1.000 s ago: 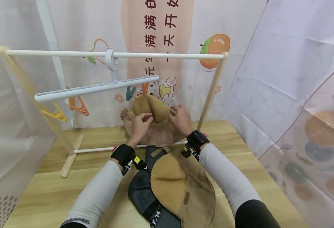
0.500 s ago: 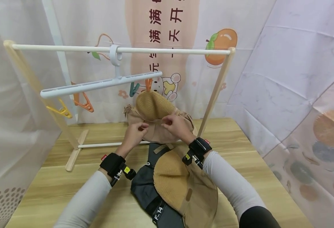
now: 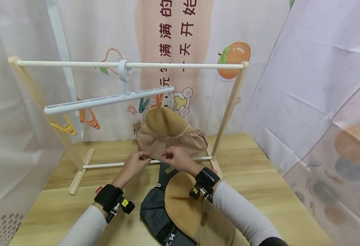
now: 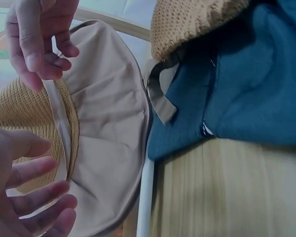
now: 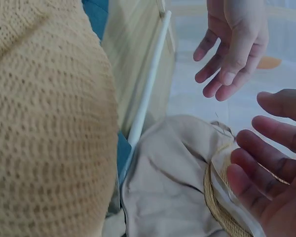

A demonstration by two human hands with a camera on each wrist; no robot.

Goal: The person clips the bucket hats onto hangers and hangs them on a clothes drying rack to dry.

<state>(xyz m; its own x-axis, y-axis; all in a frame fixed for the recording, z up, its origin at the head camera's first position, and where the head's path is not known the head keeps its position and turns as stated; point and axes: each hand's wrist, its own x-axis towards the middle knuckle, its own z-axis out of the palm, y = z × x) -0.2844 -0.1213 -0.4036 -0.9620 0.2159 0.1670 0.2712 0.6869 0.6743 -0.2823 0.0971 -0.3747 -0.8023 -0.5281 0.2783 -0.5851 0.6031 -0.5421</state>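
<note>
Both hands are relaxed and hold nothing, side by side in front of a tan sun hat [image 3: 164, 121]. That hat has a knitted crown and a gathered cloth brim, and hangs by an orange clip [image 3: 159, 100] from a pale blue hanger [image 3: 109, 99]. My left hand [image 3: 134, 165] is near the lower edge of its brim; in the left wrist view its fingers are spread. My right hand [image 3: 180, 160] overlaps the brim's lower edge, its fingers loosely bent in the right wrist view. Below lies a second tan hat [image 3: 181, 201] with dark teal fabric [image 3: 155, 212] beside it.
A wooden rack carries the hanger on its white top rod [image 3: 180, 65]; a lower rod [image 3: 106, 165] runs just above the table [image 3: 260, 205]. A yellow clip [image 3: 64, 127], another orange clip [image 3: 91, 120] and a green clip [image 3: 143, 105] also hang from the hanger. Printed curtains enclose the table.
Both hands have drawn down and back from the hanging hat's crown to below its brim. The right part of the brim now spreads out to the side. The hat stays on the clip.
</note>
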